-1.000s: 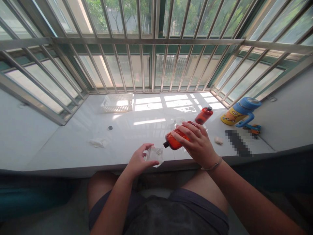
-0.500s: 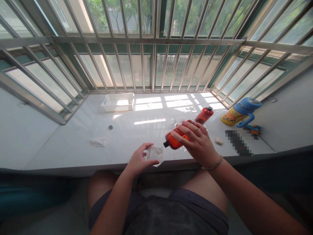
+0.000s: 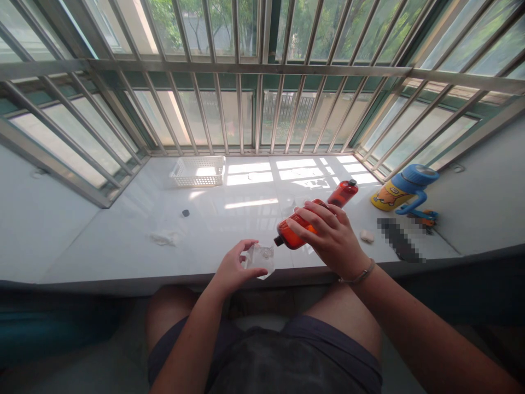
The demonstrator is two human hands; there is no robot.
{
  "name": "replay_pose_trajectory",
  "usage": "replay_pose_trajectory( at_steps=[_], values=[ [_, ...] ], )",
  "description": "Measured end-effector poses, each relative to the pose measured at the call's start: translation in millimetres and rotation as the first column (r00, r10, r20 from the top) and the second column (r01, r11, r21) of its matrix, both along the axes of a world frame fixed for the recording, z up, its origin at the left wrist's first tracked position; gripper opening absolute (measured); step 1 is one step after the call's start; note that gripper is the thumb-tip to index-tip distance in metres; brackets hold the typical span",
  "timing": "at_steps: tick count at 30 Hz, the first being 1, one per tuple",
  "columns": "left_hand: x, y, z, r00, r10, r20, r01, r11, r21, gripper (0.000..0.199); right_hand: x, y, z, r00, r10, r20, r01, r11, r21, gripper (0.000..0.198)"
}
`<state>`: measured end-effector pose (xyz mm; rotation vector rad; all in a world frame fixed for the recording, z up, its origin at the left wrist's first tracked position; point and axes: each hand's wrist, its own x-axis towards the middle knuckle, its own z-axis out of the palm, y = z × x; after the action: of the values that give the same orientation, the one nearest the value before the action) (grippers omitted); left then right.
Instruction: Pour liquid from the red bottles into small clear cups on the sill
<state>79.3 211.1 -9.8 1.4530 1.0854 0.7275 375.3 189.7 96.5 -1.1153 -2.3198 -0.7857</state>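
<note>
My right hand point(image 3: 328, 232) wraps round a red-orange bottle point(image 3: 292, 234), tipped with its dark neck pointing down to the left. Close under that neck, my left hand point(image 3: 235, 268) grips a small clear mold point(image 3: 262, 260) between thumb and fingers, near the sill's front edge. The neck and the mold do not touch. Whether liquid is flowing between them is too fine to make out. Behind my right hand a second red bottle point(image 3: 343, 192) with a dark top is on the sill.
A white perforated basket point(image 3: 197, 179) stands at the back left. Nearer lie a small dark cap point(image 3: 186, 213) and a crumpled white tissue point(image 3: 164, 238). To the right are a pale lump point(image 3: 366, 236), a blurred dark object point(image 3: 400, 241) and a blue-and-yellow flask point(image 3: 396, 189). Metal bars point(image 3: 258, 68) close off the window.
</note>
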Motion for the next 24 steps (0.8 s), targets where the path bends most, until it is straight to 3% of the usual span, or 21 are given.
replay_pose_trajectory(
  at_steps=[24],
  values=[
    [0, 1, 0.0, 1.0, -0.007, 0.004, 0.007, 1.0, 0.001, 0.081, -4, 2, 13, 0.998, 0.05, 0.035, -0.049, 0.999, -0.02, 0.045]
  ],
)
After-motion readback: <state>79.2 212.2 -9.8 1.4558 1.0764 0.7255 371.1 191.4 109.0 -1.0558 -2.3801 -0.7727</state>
